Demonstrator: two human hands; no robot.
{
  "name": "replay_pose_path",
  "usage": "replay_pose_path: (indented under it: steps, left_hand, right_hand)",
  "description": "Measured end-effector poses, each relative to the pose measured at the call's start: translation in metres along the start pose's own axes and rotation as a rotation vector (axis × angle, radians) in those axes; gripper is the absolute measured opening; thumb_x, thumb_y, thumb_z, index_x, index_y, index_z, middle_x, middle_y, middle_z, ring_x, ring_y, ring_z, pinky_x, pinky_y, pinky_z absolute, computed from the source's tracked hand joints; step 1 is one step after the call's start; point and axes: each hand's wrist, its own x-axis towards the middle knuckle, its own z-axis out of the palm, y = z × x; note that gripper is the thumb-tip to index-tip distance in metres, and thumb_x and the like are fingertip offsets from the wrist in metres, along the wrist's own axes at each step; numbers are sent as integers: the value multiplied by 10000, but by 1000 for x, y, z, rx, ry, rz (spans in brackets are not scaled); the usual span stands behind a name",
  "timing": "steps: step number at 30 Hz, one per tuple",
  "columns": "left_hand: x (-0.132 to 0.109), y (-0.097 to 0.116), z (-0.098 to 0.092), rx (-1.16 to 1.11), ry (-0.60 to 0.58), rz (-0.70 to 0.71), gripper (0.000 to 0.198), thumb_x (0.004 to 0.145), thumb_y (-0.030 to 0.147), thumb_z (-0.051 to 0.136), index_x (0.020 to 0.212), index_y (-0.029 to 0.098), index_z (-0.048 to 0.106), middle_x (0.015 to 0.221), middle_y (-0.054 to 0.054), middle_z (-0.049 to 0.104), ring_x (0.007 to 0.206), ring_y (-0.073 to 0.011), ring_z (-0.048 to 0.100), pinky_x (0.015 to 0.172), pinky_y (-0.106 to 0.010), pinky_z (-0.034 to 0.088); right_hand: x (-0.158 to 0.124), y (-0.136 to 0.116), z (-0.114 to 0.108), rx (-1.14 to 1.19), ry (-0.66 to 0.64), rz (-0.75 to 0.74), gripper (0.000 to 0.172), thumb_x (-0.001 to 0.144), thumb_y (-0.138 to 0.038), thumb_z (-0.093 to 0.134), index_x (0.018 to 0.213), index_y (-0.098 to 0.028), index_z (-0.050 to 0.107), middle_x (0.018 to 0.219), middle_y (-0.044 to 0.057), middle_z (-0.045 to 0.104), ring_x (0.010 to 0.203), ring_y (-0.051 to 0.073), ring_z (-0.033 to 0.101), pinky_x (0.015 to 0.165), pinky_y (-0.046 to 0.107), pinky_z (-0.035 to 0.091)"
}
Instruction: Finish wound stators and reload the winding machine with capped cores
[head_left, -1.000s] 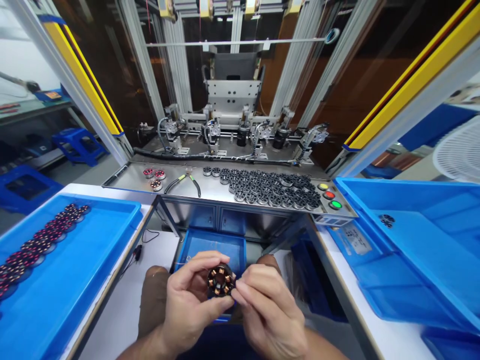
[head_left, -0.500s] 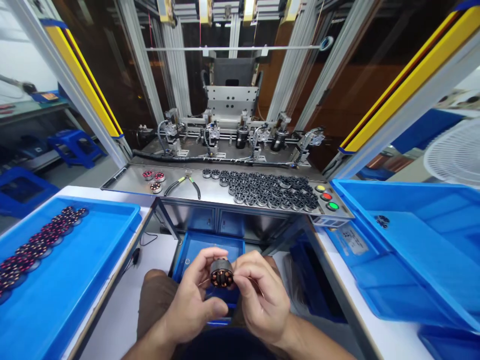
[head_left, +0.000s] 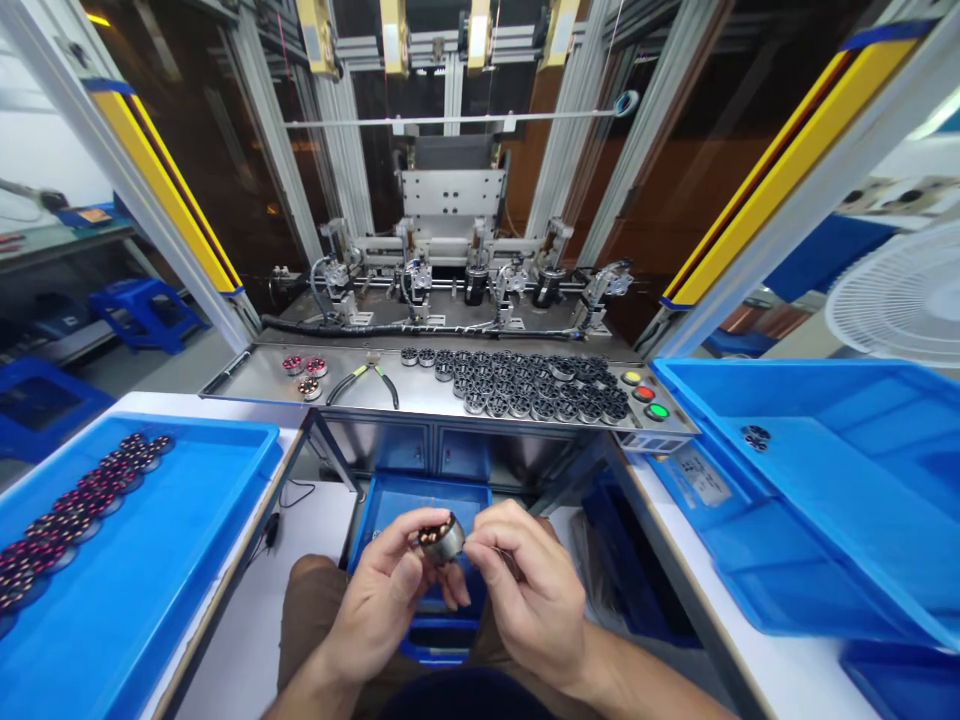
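In my left hand (head_left: pixel 386 590) I hold a motor stator (head_left: pixel 442 541), a short metal ring wound with copper, between thumb and fingers. It is tilted, its silvery side wall turned toward me and the copper coils showing at its upper left. The thumb and forefinger of my right hand (head_left: pixel 529 590) pinch together close by its right side, on what looks like a thin copper wire; most of the wire is hidden by the fingers. Both hands are over my lap, above a blue tray (head_left: pixel 480 490).
Ahead stands a winding machine, with bare black stators (head_left: pixel 525 385), cutting pliers (head_left: pixel 367 375) and a few wound stators (head_left: pixel 308 388) on its metal ledge. Push buttons (head_left: pixel 644 394) sit at the ledge's right. Blue trays flank me: wound stators in the left tray (head_left: pixel 187 520), dark pieces in the right bin (head_left: pixel 832 480).
My left hand has turned the stator, so its coil face points up and left rather than toward me. My right hand keeps its pinch beside it. The view has shifted slightly.
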Motion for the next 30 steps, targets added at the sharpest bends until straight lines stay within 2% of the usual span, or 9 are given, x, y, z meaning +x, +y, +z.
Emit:
replay_pose_path:
  steps: [4, 7, 10, 13, 16, 18, 22, 27, 30]
  left_hand:
    - [-3, 4, 0, 67, 51, 103, 220, 893, 346, 633, 1099, 291, 683, 1135, -57, 662, 854, -160, 665, 753, -271, 547]
    - [-5, 7, 0, 104, 75, 180, 222, 866, 298, 676, 1087, 301, 659, 1121, -41, 674, 1004, -187, 654, 874, -289, 526]
    - [-4, 10, 2, 29, 67, 201, 348, 797, 350, 750, 1121, 330, 624, 1062, -19, 704, 1087, -225, 652, 942, -335, 511]
    - [-2, 13, 6, -60, 57, 78, 481, 731, 485, 777, 1129, 259, 631, 1008, -45, 705, 997, -204, 673, 844, -263, 534]
    - [0, 14, 7, -113, -68, -194, 442, 759, 556, 718, 924, 149, 670, 735, -35, 674, 654, -130, 673, 572, -179, 513]
    - [1, 14, 8, -142, -112, -278, 390, 779, 517, 717, 890, 148, 659, 646, -15, 660, 543, -128, 666, 472, -167, 482]
    - [1, 10, 9, -160, -43, -200, 309, 783, 367, 765, 1017, 205, 645, 714, -9, 721, 583, -144, 712, 508, -178, 528]
    - [0, 5, 10, -68, 14, -51, 303, 763, 350, 784, 1028, 244, 682, 763, 3, 731, 639, -139, 711, 568, -197, 563]
    - [-2, 5, 11, 32, 76, 64, 285, 743, 266, 809, 1013, 263, 717, 935, -14, 754, 711, -141, 721, 647, -221, 592]
  right_hand:
    - [2, -2, 0, 35, -5, 23, 162, 893, -66, 547, 807, -184, 618, 674, 12, 620, 643, 143, 607, 569, 257, 486]
    - [3, -2, 0, 62, -12, 26, 171, 909, -102, 556, 767, -185, 603, 644, 7, 600, 632, 142, 602, 554, 254, 486]
    - [4, -2, -3, 56, -49, -28, 156, 928, -132, 549, 790, -185, 599, 657, 18, 613, 637, 146, 612, 552, 258, 503]
    - [5, -3, -9, -23, -114, -151, 119, 932, -121, 542, 857, -182, 611, 702, 32, 649, 673, 143, 642, 576, 247, 530]
    - [5, -5, -17, -115, -165, -246, 110, 926, -109, 546, 904, -185, 622, 737, 40, 677, 689, 137, 671, 584, 225, 547]
    - [5, -6, -19, -158, -163, -263, 110, 917, -110, 556, 911, -192, 630, 739, 38, 687, 667, 135, 675, 578, 222, 549]
    - [2, -9, -16, -165, -99, -198, 124, 889, -91, 573, 879, -197, 638, 711, 27, 682, 644, 140, 661, 562, 229, 531]
    - [-4, -10, -5, -26, 27, -1, 137, 905, -126, 560, 807, -191, 630, 682, 29, 636, 620, 151, 616, 558, 263, 503]
    - [-7, -10, 0, 72, 49, 148, 207, 924, -206, 570, 727, -185, 629, 649, 22, 601, 604, 149, 577, 577, 277, 486]
